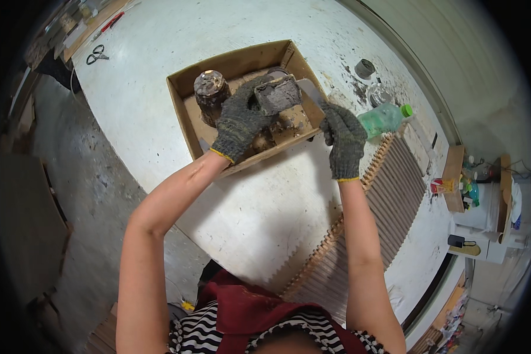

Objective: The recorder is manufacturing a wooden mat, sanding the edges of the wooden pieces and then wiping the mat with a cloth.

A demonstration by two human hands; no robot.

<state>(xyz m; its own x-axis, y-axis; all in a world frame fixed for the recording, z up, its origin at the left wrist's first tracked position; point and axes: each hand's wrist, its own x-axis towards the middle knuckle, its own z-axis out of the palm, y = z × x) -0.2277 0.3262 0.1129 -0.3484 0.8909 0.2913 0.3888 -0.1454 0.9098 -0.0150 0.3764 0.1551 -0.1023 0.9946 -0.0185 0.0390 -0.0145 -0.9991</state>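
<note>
My left hand (242, 115), in a dark grey knit glove, grips a small block-shaped piece (279, 95) covered with rough grey paste on its facing side. It holds the piece over an open cardboard box (190, 131). My right hand (343, 134), gloved alike, is closed on a flat grey scraper blade (311, 91) at the box's right wall. The blade's tip reaches close to the pasted piece; I cannot tell if they touch. A brown, smeared cylindrical can (211, 97) stands in the box's left part. Dark clumps lie under my left hand, partly hidden.
Right of the box lie a green-capped bottle (385, 120), a small dark cup (364, 69) and scattered dark crumbs. A ribbed grey-brown panel (389, 189) of rods lies under my right forearm. Scissors (97, 55) and a red-handled tool (112, 22) lie at the far left.
</note>
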